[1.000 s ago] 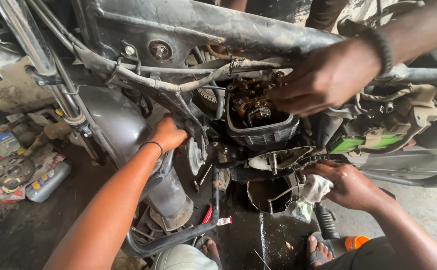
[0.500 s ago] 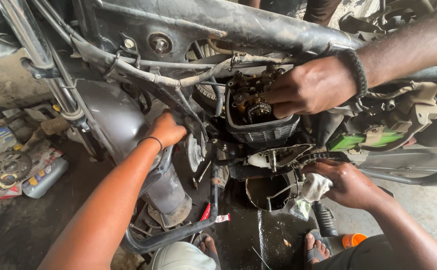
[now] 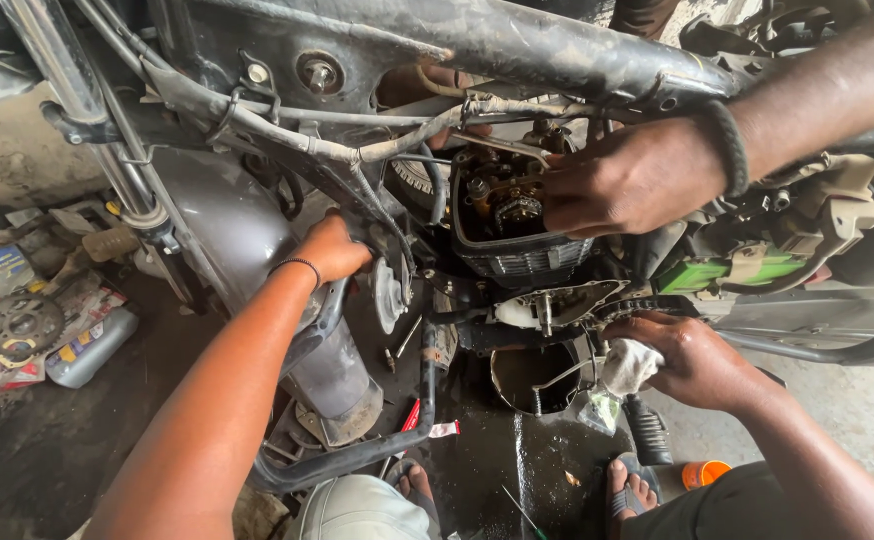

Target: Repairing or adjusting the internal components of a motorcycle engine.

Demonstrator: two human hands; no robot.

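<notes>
- Head view, only 1 camera. Motorcycle engine [image 3: 517,225] sits in the frame, head cover off, cam sprocket [image 3: 517,210] and valve gear exposed, oily.
- Left hand [image 3: 335,250]: fingers curled shut around a dark frame tube [image 3: 332,310] left of the engine, thin band on the wrist. Bracing grip. Risk: tube looks greasy, so a slip would throw the hand into the round side cover [image 3: 389,295] or loose bolts just beside it.
- Right hand [image 3: 692,360]: fingers pinched on a white rag [image 3: 629,365], low on the right of the engine, touching the drive chain [image 3: 647,305]. Risk: rag snags in the chain or sheds lint into the open crankcase hole [image 3: 532,375] just beside it.
- A co-worker's hand [image 3: 637,180] with a dark wristband comes in from upper right, fingers bunched over the open head edge. I cannot tell what it pinches. Risk: 2 people in 1 cavity; anything dropped there falls into the cam chain tunnel.
- Cables [image 3: 377,150] hang across the top of the head. Risk: one gets tugged or trapped as hands move.
- Floor is wet with oil [image 3: 517,460]; sandalled feet [image 3: 632,490] stand in it, near an orange cap [image 3: 702,472]. Slip hazard.
- Far left: spare sprocket [image 3: 22,322] and plastic bottle [image 3: 92,345], well apart, no issue.
</notes>
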